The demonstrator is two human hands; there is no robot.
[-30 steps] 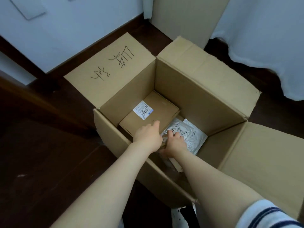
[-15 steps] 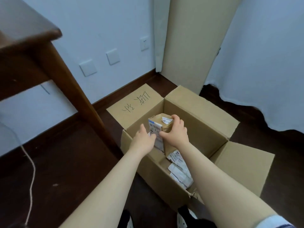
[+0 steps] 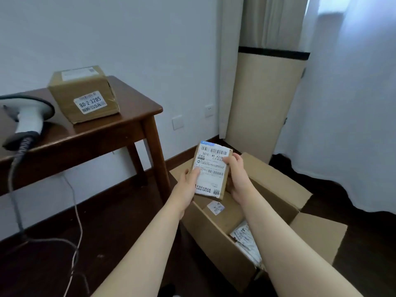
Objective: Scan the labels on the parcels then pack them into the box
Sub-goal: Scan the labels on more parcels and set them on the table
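I hold a small brown parcel [image 3: 211,170] with a white barcode label above the open cardboard box [image 3: 216,243] on the floor. My left hand [image 3: 188,185] grips its left edge, thumb on the label. My right hand [image 3: 237,179] grips its right edge. Inside the box lie a flat brown parcel [image 3: 222,213] with a small label and several white mailer bags [image 3: 246,239]. Another brown parcel [image 3: 84,93] with a sticker stands on the wooden table [image 3: 128,123]. A white handheld scanner [image 3: 27,118] rests on the table's left part.
The scanner's cable [image 3: 19,189] hangs down and trails over the dark floor at the left. The table leg [image 3: 156,159] stands close to the box's left flap. A curtain [image 3: 342,125] and a beige panel [image 3: 261,108] fill the right.
Both hands were down in the box and have lifted the small parcel out, turning its label toward me. My view rose from the box to the table and wall.
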